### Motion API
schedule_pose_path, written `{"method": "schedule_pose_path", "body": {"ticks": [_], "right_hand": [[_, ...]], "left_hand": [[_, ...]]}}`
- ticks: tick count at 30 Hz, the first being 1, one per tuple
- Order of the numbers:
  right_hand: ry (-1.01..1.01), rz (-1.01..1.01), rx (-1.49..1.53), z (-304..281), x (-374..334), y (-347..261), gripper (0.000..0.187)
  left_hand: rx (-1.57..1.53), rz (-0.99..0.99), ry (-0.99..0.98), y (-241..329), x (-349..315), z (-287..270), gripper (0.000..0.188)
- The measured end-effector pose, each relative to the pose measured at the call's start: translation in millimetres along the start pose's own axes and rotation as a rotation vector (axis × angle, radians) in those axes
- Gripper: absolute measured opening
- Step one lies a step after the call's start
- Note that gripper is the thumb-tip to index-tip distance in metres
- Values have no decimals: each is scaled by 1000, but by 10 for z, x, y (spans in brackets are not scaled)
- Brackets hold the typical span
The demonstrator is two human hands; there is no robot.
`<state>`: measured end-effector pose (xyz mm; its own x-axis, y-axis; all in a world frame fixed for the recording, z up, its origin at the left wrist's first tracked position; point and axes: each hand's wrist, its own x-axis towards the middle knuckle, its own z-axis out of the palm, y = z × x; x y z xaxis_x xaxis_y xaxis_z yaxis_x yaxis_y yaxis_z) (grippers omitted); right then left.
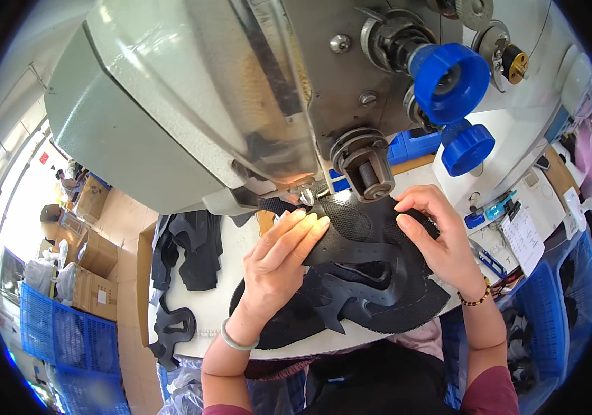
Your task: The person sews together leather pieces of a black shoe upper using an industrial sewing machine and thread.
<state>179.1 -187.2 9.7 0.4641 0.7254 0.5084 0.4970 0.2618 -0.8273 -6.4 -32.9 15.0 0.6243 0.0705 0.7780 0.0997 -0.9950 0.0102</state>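
Sewing machine (171,104) fills the top of the view, pale green-grey, two blue knobs (450,83) on its right side; below it, black shoe-like fabric piece (417,304) lies on the white table (232,252), mesh with smooth dark strips (379,294) on top, its upper part just under the machine's metal foot (308,197); left hand (275,259) on the piece's upper left, fingers side by side, tips resting on it near the foot, thumb hidden, so cannot tell if it pinches; right hand (441,235) at the piece's upper right edge, thumb and fingertips a little apart, fingers curled; cannot tell whether the edge is clamped between them; bulk of the piece sits between the hands and spreads below them toward the person; pale bangle (238,339) on left wrist, beaded bracelet (476,294) on right; loose dark cut pieces (196,249) on the table, left of the left hand; right of the right hand, blue-handled snips (491,261) and a written sheet (523,238); blue crates (68,325) and cardboard boxes (95,287) on the floor, far left.
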Motion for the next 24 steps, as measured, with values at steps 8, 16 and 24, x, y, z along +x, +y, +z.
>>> {"method": "schedule_pose_path", "body": {"ticks": [8,16,24], "right_hand": [[-277,16,112,-199,49,78,26],[-404,-16,48,-190,149,166,26],[-397,-33,-11,-206,93,194,18]], "left_hand": [[-180,-311,108,125,-87,57,50],[-333,-303,-237,609,-158,270,18],[-602,-581,-224,799,-144,417,15]]}}
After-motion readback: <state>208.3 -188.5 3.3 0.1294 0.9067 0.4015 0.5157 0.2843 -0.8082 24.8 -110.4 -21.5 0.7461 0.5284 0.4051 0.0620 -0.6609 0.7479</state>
